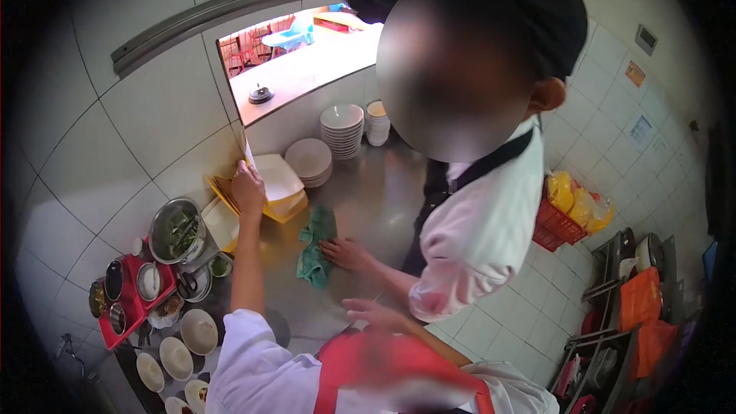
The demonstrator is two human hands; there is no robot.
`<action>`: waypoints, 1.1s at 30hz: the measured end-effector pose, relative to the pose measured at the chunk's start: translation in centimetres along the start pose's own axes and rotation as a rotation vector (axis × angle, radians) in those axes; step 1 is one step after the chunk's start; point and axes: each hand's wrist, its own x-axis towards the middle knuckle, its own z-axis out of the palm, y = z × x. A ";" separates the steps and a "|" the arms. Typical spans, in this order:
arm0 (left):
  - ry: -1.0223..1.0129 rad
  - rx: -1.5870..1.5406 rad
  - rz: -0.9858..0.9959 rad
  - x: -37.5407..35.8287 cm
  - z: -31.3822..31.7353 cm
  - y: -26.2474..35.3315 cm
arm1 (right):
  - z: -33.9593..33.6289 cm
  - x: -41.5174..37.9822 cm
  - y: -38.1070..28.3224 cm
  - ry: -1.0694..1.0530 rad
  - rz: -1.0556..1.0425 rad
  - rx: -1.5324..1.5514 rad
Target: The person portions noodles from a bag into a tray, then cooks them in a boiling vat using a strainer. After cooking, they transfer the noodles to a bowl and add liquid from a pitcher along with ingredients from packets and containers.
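Note:
My left hand (247, 187) reaches out to the square yellow-and-white plates (277, 178) by the wall. Its fingers are closed on a plate tilted on edge, with yellow showing to the left and a thin white edge above; the hand hides part of it. My right hand (374, 313) is over the counter's near side in front of my red apron (395, 360), fingers stretched out and holding nothing. Close by, a co-worker's hand (346, 253) lies against a green cloth (315, 249) on the metal counter (368, 215).
Stacked white bowls (342, 130) and round plates (309, 159) stand at the back. At left are a steel bowl of greens (182, 231), a red tray (132, 303) of containers and several bowls (199, 332). A co-worker (483, 238) leans in from the right.

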 end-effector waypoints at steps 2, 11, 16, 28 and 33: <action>-0.058 0.010 -0.028 1.6 -3.0 -1.0 | 0.1 1.5 -0.5 0.097 0.264 0.278; 0.117 -0.349 0.131 -3.0 -13.4 -2.2 | -2.2 11.5 -2.6 0.325 0.160 -0.337; -0.133 -0.417 -0.092 -11.2 -15.1 -5.5 | -1.3 18.7 4.9 0.499 -0.112 -0.835; -0.222 -0.355 -0.416 -20.7 -12.5 -10.6 | -11.8 18.7 5.9 0.549 0.278 -0.766; -0.202 -0.233 -0.316 -18.4 -12.6 -9.7 | -19.6 18.4 8.7 0.840 0.337 0.167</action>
